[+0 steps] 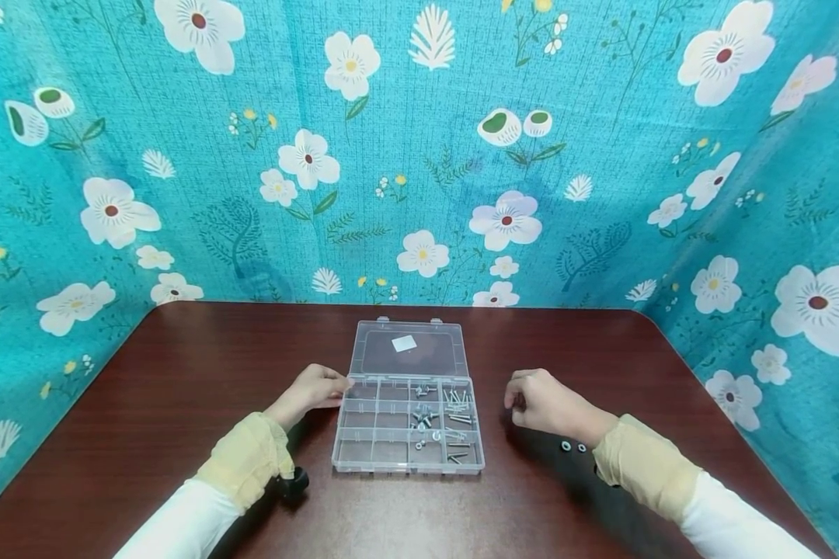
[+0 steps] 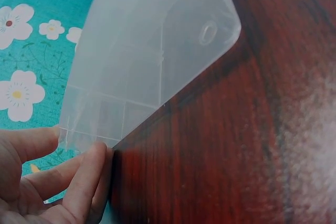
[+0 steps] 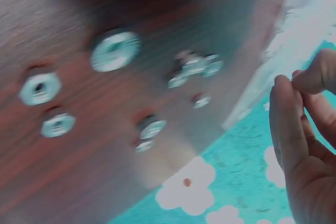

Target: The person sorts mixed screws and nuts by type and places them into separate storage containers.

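Note:
A clear plastic compartment box [image 1: 391, 468] lies with its lid [image 1: 429, 361] laid back. Its right-hand compartments hold screws [image 1: 456, 400], bolts [image 1: 423, 417] and small nuts [image 1: 419, 445]. My left hand [image 1: 315, 388] pinches the box's back left corner between thumb and fingers; the left wrist view shows this hand [image 2: 63, 182] against the translucent box wall [image 2: 131, 51]. Right of the box, my right hand [image 1: 545, 400] hovers with curled fingers. In the right wrist view its thumb and fingertips [image 3: 283, 85] come together; no object shows between them.
Loose nuts [image 3: 41, 88] and a washer-like ring [image 3: 115, 51] lie on the dark red table beneath my right hand, among several blurred metal pieces [image 3: 194, 66]. A flowered turquoise cloth [image 1: 419, 155] hangs behind the table. Under the left wrist sits a black round object [image 1: 294, 483].

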A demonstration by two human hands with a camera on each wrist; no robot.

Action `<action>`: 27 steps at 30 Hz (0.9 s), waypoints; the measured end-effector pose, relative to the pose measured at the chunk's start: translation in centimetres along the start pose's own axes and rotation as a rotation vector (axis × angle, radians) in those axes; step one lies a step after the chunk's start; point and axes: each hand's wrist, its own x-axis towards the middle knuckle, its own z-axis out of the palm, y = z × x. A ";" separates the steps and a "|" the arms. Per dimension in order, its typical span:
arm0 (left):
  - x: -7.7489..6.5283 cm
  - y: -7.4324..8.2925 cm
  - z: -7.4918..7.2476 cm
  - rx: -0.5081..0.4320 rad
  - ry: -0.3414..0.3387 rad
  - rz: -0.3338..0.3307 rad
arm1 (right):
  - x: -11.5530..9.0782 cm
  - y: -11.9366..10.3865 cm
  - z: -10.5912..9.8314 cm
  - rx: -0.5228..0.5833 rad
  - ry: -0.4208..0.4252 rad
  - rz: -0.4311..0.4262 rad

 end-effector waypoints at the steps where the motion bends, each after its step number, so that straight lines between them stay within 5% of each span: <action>1: 0.0 0.0 0.0 -0.002 0.000 0.000 | 0.1 -0.4 -0.1 0.006 0.012 -0.027; 10: 0.1 0.0 0.0 0.010 0.005 -0.004 | 0.9 -3.5 -0.5 0.066 0.092 -0.178; 17: -0.1 0.1 0.0 0.015 0.011 -0.006 | 2.1 -5.9 0.1 0.110 0.162 -0.411; 21: -0.1 0.1 0.0 0.022 0.008 -0.007 | 2.6 -7.3 0.6 0.139 0.109 -0.468; 27: -0.3 0.1 0.0 0.020 0.007 0.000 | 2.8 -8.6 1.2 0.149 -0.024 -0.426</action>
